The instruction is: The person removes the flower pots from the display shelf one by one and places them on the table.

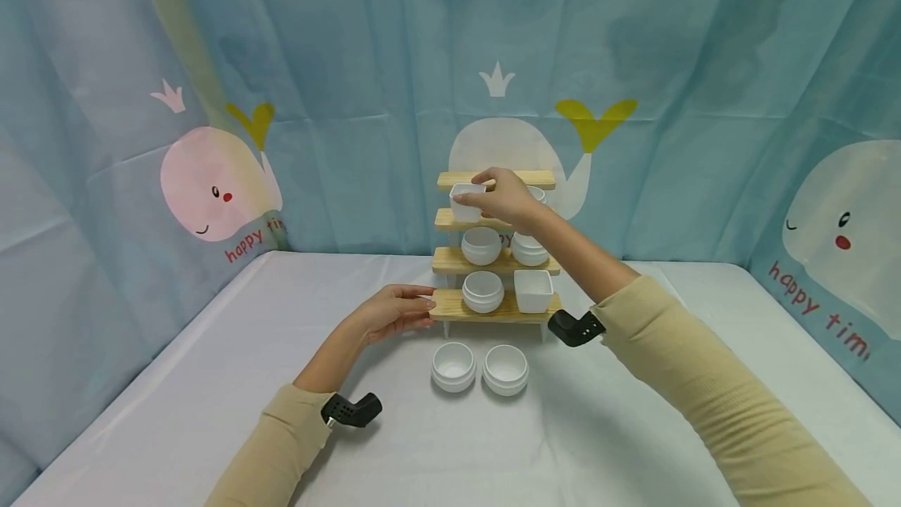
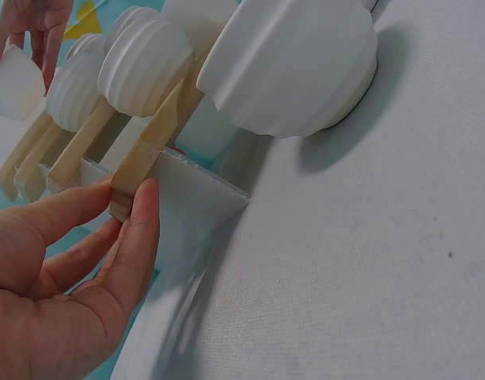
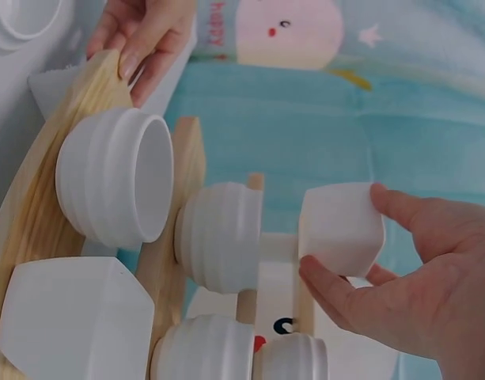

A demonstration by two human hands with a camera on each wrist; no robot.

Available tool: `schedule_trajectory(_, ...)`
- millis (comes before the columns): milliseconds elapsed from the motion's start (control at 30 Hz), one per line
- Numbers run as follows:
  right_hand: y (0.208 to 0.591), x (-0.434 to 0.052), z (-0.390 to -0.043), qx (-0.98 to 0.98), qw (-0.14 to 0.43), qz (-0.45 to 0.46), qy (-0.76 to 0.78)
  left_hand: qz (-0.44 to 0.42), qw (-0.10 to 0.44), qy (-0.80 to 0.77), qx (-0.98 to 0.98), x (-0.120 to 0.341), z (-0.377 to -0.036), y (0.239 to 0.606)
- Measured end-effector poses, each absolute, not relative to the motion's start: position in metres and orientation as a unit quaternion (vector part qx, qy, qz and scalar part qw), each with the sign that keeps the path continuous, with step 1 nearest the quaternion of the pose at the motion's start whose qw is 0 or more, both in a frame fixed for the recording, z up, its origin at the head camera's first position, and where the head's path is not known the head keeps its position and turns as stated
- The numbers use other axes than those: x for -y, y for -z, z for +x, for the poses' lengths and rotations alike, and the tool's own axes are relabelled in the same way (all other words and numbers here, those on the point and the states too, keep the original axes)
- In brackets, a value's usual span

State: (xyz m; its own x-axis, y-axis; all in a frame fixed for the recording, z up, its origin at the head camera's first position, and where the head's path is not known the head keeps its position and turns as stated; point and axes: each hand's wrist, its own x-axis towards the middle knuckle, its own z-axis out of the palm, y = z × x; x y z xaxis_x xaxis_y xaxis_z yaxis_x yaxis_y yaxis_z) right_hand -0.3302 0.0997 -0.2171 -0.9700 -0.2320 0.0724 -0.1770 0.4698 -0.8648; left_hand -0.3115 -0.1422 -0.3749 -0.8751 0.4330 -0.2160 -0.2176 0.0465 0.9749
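the left hand (image 1: 393, 312) pinches the stand (image 1: 509, 307) low down. the right hand (image 1: 510, 199) grips a square cup (image 1: 465, 213) at the stand's upper left.

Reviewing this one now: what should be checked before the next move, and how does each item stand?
1. Square bowl gripped: ok. The right hand pinches it with thumb and fingers.
2. That bowl resting on a shelf: cannot tell. Contact beneath it is unclear.
3. Bottom shelf held: ok. The left hand pinches its left end.
4. Head view of the round bowl behind the right hand: not ok. It is partly hidden.
5. Front bowls on the table upright: ok. Both left and right show their openings upward.
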Motion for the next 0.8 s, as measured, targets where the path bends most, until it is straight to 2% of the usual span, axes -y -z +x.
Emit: schedule_trajectory(800,0.205,-0.119,-0.313,-0.841,0.008,-0.110,0.529,0.087,0.231,-0.690,-0.680,0.142,-0.312,0.375)
